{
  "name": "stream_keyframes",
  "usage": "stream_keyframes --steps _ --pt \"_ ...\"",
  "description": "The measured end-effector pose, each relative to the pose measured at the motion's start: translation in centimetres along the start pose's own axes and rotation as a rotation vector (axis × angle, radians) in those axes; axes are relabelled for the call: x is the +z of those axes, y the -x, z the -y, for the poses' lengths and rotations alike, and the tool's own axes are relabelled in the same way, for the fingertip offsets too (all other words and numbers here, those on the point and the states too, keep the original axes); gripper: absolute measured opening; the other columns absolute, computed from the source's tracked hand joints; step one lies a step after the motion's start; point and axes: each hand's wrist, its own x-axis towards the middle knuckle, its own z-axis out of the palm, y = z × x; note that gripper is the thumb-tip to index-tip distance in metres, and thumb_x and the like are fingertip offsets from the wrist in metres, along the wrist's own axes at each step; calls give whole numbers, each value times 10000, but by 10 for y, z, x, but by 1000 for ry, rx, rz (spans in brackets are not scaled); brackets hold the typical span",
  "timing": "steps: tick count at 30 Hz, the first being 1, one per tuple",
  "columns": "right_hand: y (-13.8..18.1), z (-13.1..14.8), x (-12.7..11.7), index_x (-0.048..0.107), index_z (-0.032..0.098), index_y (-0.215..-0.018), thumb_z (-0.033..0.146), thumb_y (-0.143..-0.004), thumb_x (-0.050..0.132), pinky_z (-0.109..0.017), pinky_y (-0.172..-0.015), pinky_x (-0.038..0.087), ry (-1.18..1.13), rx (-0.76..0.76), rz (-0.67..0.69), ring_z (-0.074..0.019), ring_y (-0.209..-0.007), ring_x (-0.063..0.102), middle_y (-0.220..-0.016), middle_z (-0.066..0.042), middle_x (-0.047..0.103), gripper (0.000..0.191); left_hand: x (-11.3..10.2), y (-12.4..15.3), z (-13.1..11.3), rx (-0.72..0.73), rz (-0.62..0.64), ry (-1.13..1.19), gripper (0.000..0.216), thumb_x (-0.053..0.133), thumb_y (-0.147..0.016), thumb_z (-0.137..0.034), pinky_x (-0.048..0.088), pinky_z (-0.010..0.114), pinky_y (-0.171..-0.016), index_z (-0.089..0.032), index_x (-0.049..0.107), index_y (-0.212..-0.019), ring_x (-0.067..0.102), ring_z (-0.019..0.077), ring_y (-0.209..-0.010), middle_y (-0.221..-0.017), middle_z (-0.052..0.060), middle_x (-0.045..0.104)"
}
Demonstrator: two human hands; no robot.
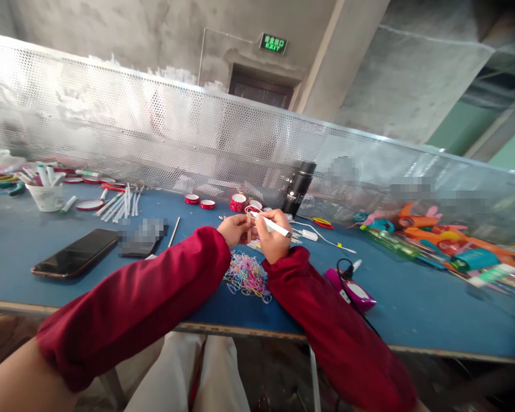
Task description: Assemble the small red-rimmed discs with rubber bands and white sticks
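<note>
Over the blue table, my left hand (235,230) is closed in a pinch on a thin tan strip (249,226) standing upright. Beside it, my right hand (275,240) is closed around a white pen (276,226), whose dark end points right and down. The two hands' fingertips almost meet, and a thin pale loop shows just above them; I cannot tell what it belongs to. Below the hands lies a heap of small multicoloured rubber bands (248,274). Several pale sticks on the table are partly hidden behind my hands.
To the left lie a black phone (77,253), a dark pouch (142,239) and a cup of markers (46,195). Behind stand red-edged tape rolls (237,202) and a black bottle (299,189). A purple box (351,289) with a cable and a colourful pile (438,243) lie right.
</note>
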Motion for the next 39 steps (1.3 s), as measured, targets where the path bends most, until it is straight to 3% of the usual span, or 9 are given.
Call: stream_keyframes --steps 5,9,24,31,39 --pt "-3 6 -1 605 201 -846 351 -873 625 -316 -645 504 -6 -28 -80 -184 -694 639 -784 -40 672 153 -2 -2 2 -28 16 -2 135 526 -913 -128 481 233 -628 -137 653 -954 621 99 -584 -723 35 675" --pt "-3 7 -2 603 201 -827 345 -871 622 -313 -628 488 2 -31 -63 -179 -667 618 -748 -29 650 152 -2 -1 0 -6 3 -8 201 465 -940 -121 476 223 -619 -140 659 -991 619 93 -587 -741 38 681" --pt "1 -1 0 607 206 -841 349 -868 616 -312 -636 496 8 21 -5 -186 -703 626 -762 -28 662 146 1 -1 0 -3 -8 12 149 458 -935 -108 482 210 -613 -145 590 -876 605 82 -575 -687 11 649" --pt "1 2 -2 610 208 -835 351 -873 609 -315 -631 495 20 16 -3 -187 -706 623 -756 -29 659 149 -1 -2 2 8 8 21 52 568 -890 -149 483 236 -648 -149 606 -854 617 97 -591 -708 10 648" --pt "0 3 -2 604 205 -834 349 -872 611 -319 -643 496 7 19 -3 -187 -701 620 -760 -31 658 149 0 0 0 0 15 -2 118 493 -919 -118 482 230 -644 -142 597 -868 616 91 -591 -711 14 648"
